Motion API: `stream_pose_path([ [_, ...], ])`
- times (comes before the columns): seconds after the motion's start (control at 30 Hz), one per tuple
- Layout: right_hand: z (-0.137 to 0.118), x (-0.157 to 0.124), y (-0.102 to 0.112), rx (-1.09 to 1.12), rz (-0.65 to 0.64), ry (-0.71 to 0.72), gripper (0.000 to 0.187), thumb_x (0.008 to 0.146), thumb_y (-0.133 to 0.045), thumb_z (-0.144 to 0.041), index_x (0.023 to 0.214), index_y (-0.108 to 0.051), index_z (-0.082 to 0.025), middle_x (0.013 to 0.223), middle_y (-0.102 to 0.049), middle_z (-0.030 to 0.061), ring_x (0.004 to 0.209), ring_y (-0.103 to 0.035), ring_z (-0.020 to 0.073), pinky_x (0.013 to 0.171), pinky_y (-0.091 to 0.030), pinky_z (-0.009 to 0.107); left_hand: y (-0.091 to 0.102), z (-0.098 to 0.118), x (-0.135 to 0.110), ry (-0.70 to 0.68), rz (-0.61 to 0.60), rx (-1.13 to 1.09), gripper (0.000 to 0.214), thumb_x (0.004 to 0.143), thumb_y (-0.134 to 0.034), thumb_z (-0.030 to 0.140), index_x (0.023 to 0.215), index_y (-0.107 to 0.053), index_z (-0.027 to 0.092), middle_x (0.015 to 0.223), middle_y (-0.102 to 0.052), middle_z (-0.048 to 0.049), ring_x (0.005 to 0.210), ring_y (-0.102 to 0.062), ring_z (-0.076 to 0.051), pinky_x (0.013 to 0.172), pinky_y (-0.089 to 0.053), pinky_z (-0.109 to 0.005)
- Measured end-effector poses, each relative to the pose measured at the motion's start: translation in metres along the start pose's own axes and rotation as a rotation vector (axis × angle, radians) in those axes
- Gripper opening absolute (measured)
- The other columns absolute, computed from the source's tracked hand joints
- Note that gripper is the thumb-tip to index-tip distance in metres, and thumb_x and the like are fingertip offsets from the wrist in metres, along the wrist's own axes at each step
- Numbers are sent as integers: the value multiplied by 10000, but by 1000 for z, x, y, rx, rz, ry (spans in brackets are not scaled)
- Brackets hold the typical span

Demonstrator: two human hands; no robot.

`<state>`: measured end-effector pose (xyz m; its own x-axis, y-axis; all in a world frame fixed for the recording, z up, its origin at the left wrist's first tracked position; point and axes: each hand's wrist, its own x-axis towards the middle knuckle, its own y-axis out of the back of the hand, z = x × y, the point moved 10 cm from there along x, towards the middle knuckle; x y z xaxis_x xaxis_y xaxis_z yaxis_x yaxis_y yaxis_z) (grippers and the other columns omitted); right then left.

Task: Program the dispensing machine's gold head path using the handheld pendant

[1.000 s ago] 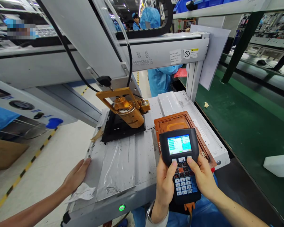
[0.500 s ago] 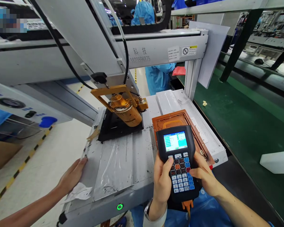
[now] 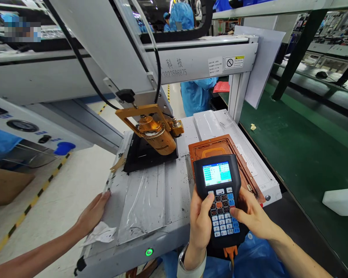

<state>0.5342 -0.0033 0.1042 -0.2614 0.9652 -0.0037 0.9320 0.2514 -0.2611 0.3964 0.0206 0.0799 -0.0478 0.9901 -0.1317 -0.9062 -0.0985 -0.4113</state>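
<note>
**Both hands on pendant, thumbs on keypad, in front of gantry machine**

Gantry (image 3: 197, 63) spans the top of view, 10 to 2 o'clock. White bed (image 3: 176, 185) below it fills the centre. Green surface (image 3: 301, 154) runs off at 3 o'clock, white bottle (image 3: 340, 201) lying on it well apart from the work.

On the bed:
- Clear film (image 3: 143, 200) lies flat over the near left half, wrinkled and speckled black.
- Black panel (image 3: 137, 158) sits at 11 o'clock from the pendant.
- Gold head (image 3: 158, 135) hangs tilted over the panel from the gantry arm, black cable feeding it. Cannot tell if its tip touches the panel.
- Orange jig (image 3: 201, 148) sits at 12 o'clock from the pendant, right half of the bed, partly hidden behind it.

Pendant (image 3: 220, 200) is low centre, held off the bed edge, screen lit and tipped up toward the camera, likely so the readout and the head can be seen at once. Left hand (image 3: 201, 222) is wrapped round its left side, thumb bent onto the upper keys. Right hand (image 3: 251, 216) cups the right side from under, thumb laid on the middle keys. The two-hand grip looks meant to steady the unit while the thumbs press.

Co-worker's hand (image 3: 92, 214) comes in from 8 o'clock, fingers together, resting flat on the bed's left edge and touching the film corner. White tissue (image 3: 101, 233) lies just beside that wrist. Green light (image 3: 149, 252) glows on the front face at 6 o'clock. More people in blue coats stand beyond the gantry at 12 o'clock.
</note>
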Motion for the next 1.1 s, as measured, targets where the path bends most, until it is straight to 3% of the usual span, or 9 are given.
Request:
stream_pose_path([
  [0.27, 0, -1, -1, 36, 21, 24, 359, 991, -631, -193, 1349, -644, -228, 1309, -747, 72, 1214, -711, 277, 985, -596, 392, 1, -4, 0, -9, -29, -9, 498, 970, -761, 457, 1408, -698, 228, 1282, -795, -82, 1166, -763, -298, 998, -639, -400],
  [0.5, -2, -2, 0, 17, 22, 31, 367, 989, -623, -192, 1353, -650, -222, 1320, -740, 82, 1253, -690, 292, 1015, -589, 408, -3, 0, -2, -8, -46, -32, 507, 969, -768, 460, 1418, -698, 235, 1298, -789, -87, 1196, -757, -311, 987, -646, -398],
  [0.8, 2, -3, 4, -2, 51, 52, 380, 995, -651, -207, 1374, -651, -235, 1254, -752, 60, 1114, -719, 245, 989, -583, 365, -4, 0, -1, -17, -55, -24, 482, 973, -767, 482, 1392, -707, 250, 1305, -783, -72, 1248, -732, -318, 1064, -614, -422],
  [1.1, 2, -2, 6, -1, 87, 33, 373, 954, -667, -215, 1325, -667, -246, 1217, -763, 51, 1136, -714, 271, 974, -577, 384, -3, -1, -3, -1, -35, -10, 474, 943, -783, 502, 1325, -742, 224, 1275, -796, -89, 1150, -768, -316, 982, -645, -403],
])
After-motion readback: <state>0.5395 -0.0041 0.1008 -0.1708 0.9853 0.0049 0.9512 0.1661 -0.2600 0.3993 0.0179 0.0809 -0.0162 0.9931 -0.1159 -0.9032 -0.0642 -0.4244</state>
